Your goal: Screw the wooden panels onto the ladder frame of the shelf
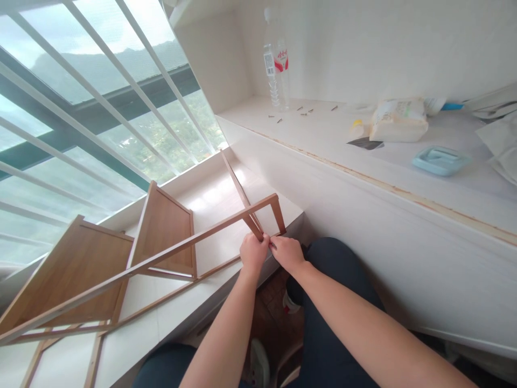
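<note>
A wooden shelf frame [161, 237] of thin brown rails and two slanted panels lies on its side across the white window ledge [210, 205]. My left hand [253, 252] grips the near end of the frame where a crossing slat [242, 196] meets the bottom rail. My right hand [287, 252] pinches the same joint from the right, fingertips touching the short end post [278, 214]. What sits between my right fingers is too small to tell. Both hands meet just above my knee.
A white counter [363, 161] runs along the right, with a plastic water bottle [277, 59], several loose screws [302, 111], a wipes pack [399, 119], and a light blue dish [440, 160]. White window bars [92, 108] fill the left. My dark-trousered legs are below.
</note>
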The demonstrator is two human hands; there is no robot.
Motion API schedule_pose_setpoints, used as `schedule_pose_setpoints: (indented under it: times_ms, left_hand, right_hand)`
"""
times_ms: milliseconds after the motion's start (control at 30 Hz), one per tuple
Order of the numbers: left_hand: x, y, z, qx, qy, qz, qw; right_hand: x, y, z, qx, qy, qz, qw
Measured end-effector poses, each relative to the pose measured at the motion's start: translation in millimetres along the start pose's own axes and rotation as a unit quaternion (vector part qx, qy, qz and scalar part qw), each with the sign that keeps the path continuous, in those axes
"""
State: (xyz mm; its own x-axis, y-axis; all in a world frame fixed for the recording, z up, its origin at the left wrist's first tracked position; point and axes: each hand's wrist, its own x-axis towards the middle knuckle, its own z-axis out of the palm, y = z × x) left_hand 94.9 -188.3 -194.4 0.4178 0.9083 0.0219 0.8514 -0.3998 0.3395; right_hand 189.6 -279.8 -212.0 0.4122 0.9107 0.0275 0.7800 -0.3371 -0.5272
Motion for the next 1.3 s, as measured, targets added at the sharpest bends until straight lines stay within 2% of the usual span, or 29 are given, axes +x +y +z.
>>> schedule_pose_setpoints:
  times_ms: [233,467,700,867,933,1100,1300]
  left_hand:
    - [-17.3,-1.3,-4.0,-0.002,-0.009,0.031,0.999]
    - [-26.9,-5.1,-3.0,-0.008,0.015,0.056,0.998]
    - [-32.7,-9.6,-1.7,-0.009,0.019,0.085,0.996]
    - [-33.3,-12.8,-11.2,-0.010,0.002,0.134,0.991]
    - [-36.8,-17.7,-16.0,-0.007,0.016,0.148,0.989]
    - [-63.6,-41.3,-21.6,-0.007,0.111,0.162,0.980]
    - [-118.1,-72.0,-21.1,-0.067,0.150,0.178,0.970]
  right_hand:
    - [-20.2,-2.5,7.6,0.012,0.009,0.037,0.999]
    - [-31.5,-4.7,16.5,0.049,0.029,0.061,0.997]
    - [-38.0,-0.7,24.0,0.123,0.047,0.065,0.989]
    - [-39.0,5.7,27.0,0.194,0.050,0.048,0.979]
    - [-39.1,8.2,28.1,0.214,0.054,0.044,0.974]
    - [-37.4,10.1,30.8,0.238,0.066,0.048,0.968]
    - [-36.5,9.4,33.7,0.254,0.069,0.053,0.963]
